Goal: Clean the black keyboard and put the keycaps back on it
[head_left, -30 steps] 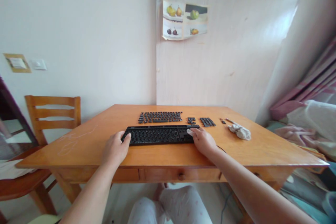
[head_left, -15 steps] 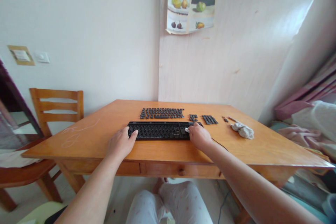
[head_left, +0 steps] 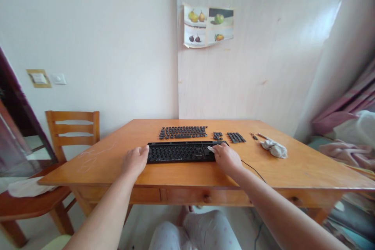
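A black keyboard [head_left: 175,152] with its keycaps off lies flat on the wooden table. My left hand [head_left: 136,160] grips its left end, thumb drawn in at the edge. Over the right end of the keyboard is my right hand [head_left: 227,158], fingers closed on a small white piece [head_left: 211,149] that looks like tissue or cloth; its kind is not clear. Behind the keyboard, loose black keycaps [head_left: 184,132] stand in rows. To their right are a small keycap group [head_left: 217,136] and a number-pad block of keycaps [head_left: 236,137].
A crumpled white cloth [head_left: 275,149] lies on the right of the table [head_left: 295,170], near a thin stick-like tool [head_left: 263,137] and a few small dark pieces [head_left: 254,137]. The keyboard cable [head_left: 254,169] trails off rightward. A wooden chair [head_left: 73,129] stands at left.
The view has tilted up, so the table sits lower. My left thumb has moved off the keys to the keyboard's left edge. The white piece in my right hand points out differently.
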`<state>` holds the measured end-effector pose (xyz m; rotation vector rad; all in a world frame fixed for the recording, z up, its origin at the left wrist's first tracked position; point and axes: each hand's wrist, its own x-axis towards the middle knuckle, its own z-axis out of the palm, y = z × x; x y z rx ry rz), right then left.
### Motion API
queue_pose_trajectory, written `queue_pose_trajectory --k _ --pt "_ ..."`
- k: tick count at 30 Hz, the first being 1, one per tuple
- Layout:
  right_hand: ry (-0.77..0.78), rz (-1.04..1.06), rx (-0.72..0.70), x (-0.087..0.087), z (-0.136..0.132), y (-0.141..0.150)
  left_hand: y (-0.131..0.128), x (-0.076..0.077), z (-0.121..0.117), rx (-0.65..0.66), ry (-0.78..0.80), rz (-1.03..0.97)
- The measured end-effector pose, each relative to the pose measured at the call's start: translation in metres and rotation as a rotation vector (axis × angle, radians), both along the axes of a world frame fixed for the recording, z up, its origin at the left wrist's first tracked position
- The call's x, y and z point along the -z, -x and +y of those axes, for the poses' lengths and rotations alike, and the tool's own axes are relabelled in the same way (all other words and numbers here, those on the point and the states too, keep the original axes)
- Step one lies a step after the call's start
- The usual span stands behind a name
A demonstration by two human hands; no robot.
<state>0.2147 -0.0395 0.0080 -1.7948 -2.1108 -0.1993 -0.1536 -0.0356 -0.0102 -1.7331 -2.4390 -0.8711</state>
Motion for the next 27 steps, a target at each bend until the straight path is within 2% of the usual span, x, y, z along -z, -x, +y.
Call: queue_pose_trajectory --k 4,7,10,15,18,22,27 --pt "-0.026 0.141 0.018 0.009 0.001 -0.007 0.001 -0.007 0.012 -0.084 0.087 0.029" --pt "-0.030 0.188 0.018 0.015 0.002 -0.009 -0.003 -0.007 0.017 -0.129 0.087 -0.022" --pt "-0.042 0.218 0.017 0.018 0.003 -0.009 -0.004 -0.003 0.018 -0.158 -0.002 -0.116" --pt "-0.062 0.242 0.007 0.023 0.004 -0.010 -0.002 0.001 0.020 -0.102 -0.252 -0.442" --pt "-0.078 0.259 -0.003 0.025 0.005 -0.012 -0.002 0.000 0.019 -0.102 -0.286 -0.498" --pt "-0.103 0.332 -0.025 0.029 0.006 -0.015 -0.004 0.000 0.009 -0.094 -0.328 -0.562" --pt "-0.128 0.433 -0.028 0.033 0.006 -0.017 -0.009 0.002 -0.011 0.014 -0.475 -0.709"
